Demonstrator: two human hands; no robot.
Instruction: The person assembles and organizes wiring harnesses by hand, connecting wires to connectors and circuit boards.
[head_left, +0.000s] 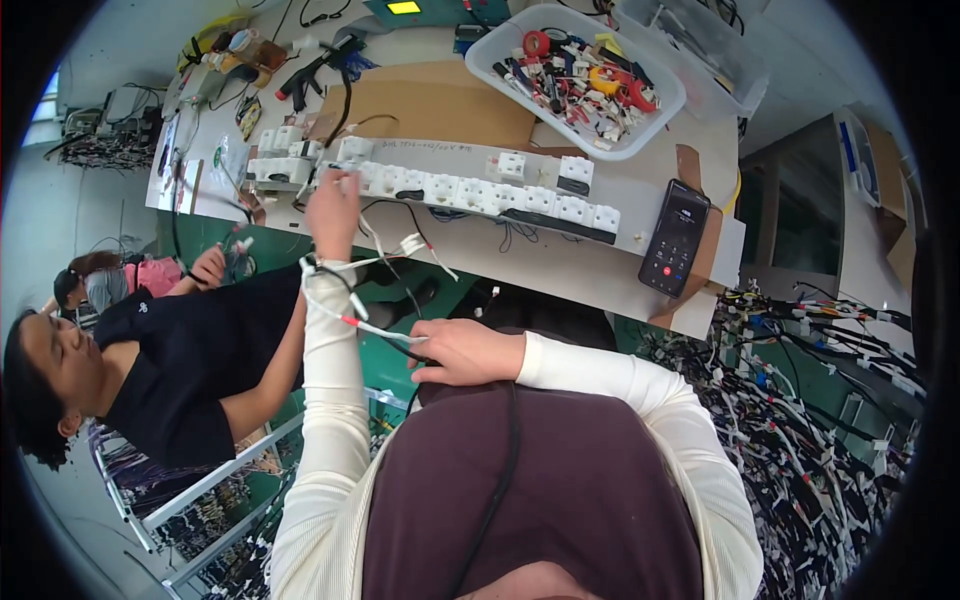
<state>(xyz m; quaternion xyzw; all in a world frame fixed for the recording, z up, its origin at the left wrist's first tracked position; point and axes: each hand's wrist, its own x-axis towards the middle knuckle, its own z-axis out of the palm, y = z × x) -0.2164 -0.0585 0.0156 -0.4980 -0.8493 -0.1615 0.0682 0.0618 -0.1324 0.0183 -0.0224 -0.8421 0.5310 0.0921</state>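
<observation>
My left hand (333,212) reaches to the left part of a long board carrying a row of white socket-like connectors (443,187). Its fingertips are pinched together at the row, and what lies between them is too small to make out. A wire harness (366,326) with white and black sleeving, red bands and white plugs hangs around my left wrist and in front of the bench. My right hand (468,350) rests near my waist, its fingers closed on the harness end. A white plug (412,244) dangles just off the bench edge.
A clear bin (640,150) of tape rolls and small parts stands at the back right, near a phone (675,238). Cardboard (430,105) and a glue gun (318,72) lie behind the board. A co-worker (200,370) works at left. Bundled cables (790,450) hang at right.
</observation>
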